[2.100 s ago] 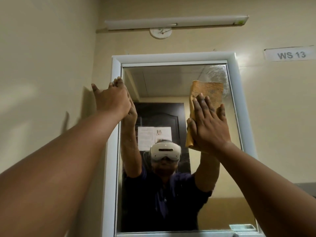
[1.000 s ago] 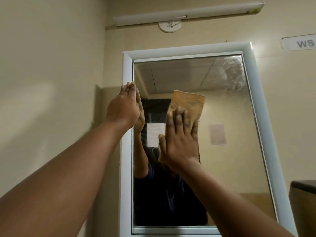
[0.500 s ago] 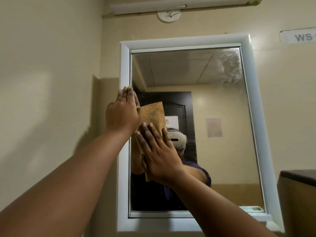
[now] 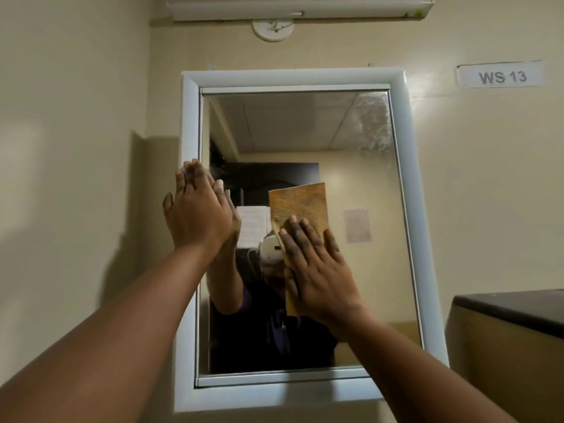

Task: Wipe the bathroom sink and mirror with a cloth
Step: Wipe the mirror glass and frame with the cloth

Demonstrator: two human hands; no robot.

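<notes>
Your right hand (image 4: 317,270) lay flat, fingers straight, pressing the cloth (image 4: 299,212) on the mirror (image 4: 366,270) mid-glass; your left hand (image 4: 198,215) rested open at the frame (image 4: 190,123). Even pressure and overlapping passes would likely have cleared the smear (image 4: 370,126) top right.

Mirror (image 4: 351,270) hangs on far wall (image 4: 488,178), centre of view. Left hand (image 4: 197,216) lies flat at mirror's left edge, fingertips over the frame (image 4: 189,123). Right hand (image 4: 317,270) lies flat on cloth (image 4: 297,206), right of left hand, cloth against the glass near its middle. Above mirror: round fitting (image 4: 272,29), then light tube (image 4: 299,9) over it. Label (image 4: 500,76) on wall, upper right of mirror. Cabinet top (image 4: 512,309) at lower right, beside mirror.
</notes>
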